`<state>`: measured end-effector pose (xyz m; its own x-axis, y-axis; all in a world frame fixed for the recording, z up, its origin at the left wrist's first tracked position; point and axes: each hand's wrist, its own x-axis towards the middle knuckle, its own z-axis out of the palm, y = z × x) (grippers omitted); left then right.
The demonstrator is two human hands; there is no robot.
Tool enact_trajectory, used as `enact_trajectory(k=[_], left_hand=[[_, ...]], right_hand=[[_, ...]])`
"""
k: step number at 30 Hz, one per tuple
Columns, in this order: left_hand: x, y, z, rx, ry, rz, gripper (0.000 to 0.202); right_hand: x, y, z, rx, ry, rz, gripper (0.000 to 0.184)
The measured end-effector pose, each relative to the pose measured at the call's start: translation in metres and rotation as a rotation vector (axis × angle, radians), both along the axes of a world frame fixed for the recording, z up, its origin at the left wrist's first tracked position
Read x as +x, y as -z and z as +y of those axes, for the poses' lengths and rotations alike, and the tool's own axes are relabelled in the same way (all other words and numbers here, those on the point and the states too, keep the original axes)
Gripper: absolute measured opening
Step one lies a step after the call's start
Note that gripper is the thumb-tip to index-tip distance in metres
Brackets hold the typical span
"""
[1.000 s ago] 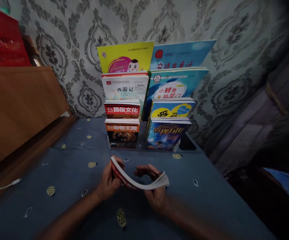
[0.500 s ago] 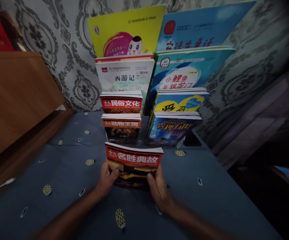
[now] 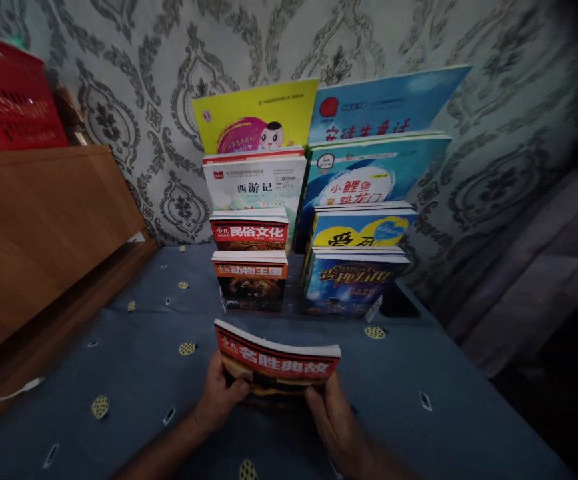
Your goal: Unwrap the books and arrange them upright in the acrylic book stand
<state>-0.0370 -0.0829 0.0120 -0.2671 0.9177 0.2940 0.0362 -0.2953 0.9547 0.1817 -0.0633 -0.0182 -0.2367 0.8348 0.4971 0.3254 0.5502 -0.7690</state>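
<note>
I hold a thick paperback with a red title band [image 3: 277,362] above the blue patterned cloth [image 3: 133,347]. My left hand [image 3: 220,397] grips its lower left corner, my right hand [image 3: 333,417] grips its lower right corner, and both have fingers wrapped round the cover. The book faces me, tilted back, its top edge toward the rack. Just beyond it a tiered book rack [image 3: 299,293] shows two columns of books: a lion-cover book [image 3: 251,283] and a red-banded one [image 3: 249,232] on the left, a dark blue one [image 3: 351,283] on the right.
A wooden cabinet [image 3: 43,227] stands at the left with a red crate [image 3: 11,93] on top. A white cable [image 3: 3,393] lies by the cabinet's foot. Patterned wallpaper [image 3: 169,80] backs the rack. Dark fabric [image 3: 533,260] hangs at the right.
A second ago the book was bent and flexed between my hands; now it is closed and flat, cover facing me. It has since dropped lower and tilted back, away from the rack.
</note>
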Motion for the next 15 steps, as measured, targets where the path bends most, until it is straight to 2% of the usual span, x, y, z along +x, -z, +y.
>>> enact_trajectory(k=[3,8,12,15], left_hand=[[-0.005,0.003,0.001,0.048,0.028,0.020,0.064],[-0.022,0.005,0.005,0.055,0.016,0.144,0.071],[-0.034,-0.005,0.010,0.081,0.037,0.314,0.069],[-0.036,-0.009,0.015,0.124,0.075,0.373,0.070]], right_hand=[[0.004,-0.005,0.002,0.117,-0.001,-0.049,0.032],[0.001,-0.025,0.008,0.308,0.067,-0.024,0.033],[-0.002,-0.035,0.013,0.349,0.022,0.010,0.042],[0.001,-0.032,0.013,0.323,-0.035,0.020,0.045]])
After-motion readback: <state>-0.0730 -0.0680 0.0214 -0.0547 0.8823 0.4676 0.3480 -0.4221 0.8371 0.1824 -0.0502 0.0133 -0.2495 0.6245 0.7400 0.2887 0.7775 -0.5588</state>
